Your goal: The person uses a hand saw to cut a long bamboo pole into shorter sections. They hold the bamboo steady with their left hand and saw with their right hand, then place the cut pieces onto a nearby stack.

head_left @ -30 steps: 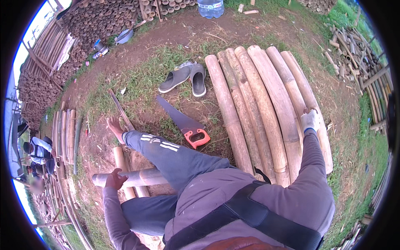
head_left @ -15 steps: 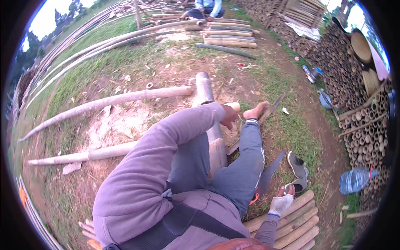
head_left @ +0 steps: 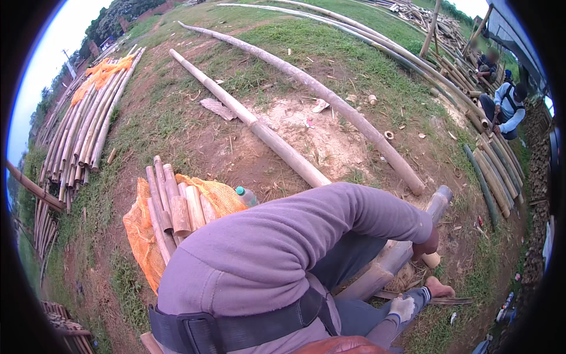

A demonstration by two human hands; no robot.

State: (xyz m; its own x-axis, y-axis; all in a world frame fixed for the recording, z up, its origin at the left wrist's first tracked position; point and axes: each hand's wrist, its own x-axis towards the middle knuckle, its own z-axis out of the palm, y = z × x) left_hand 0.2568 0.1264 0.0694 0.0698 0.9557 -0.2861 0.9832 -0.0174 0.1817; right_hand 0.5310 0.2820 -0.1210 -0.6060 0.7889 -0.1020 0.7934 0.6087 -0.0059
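Observation:
My bare left hand [head_left: 427,244] reaches down over the thick grey bamboo log [head_left: 386,262], its fingers curled around the pale end of a thinner bamboo pole [head_left: 432,260]. My arm hides much of that grip. The same pole seems to run on beyond my arm to the upper left. My right hand [head_left: 402,308] wears a white glove with bare fingertips and is just in front of my lower leg. Its fingers look bent inward; what they hold, if anything, is too small to make out. My bare foot [head_left: 440,288] rests beside a flat strip of wood [head_left: 453,301].
Another long bamboo pole [head_left: 318,88] lies on the grass. An orange mesh sack [head_left: 141,236] with cut bamboo pieces [head_left: 194,206] and a bottle [head_left: 247,196] lie left of me. Bamboo stacks [head_left: 94,124] stand farther left. A co-worker [head_left: 508,112] sits beside more poles.
The view has swung to the left. My right hand has moved from beside the sandals and short poles to in front of my leg. My left hand stays at the pole's end.

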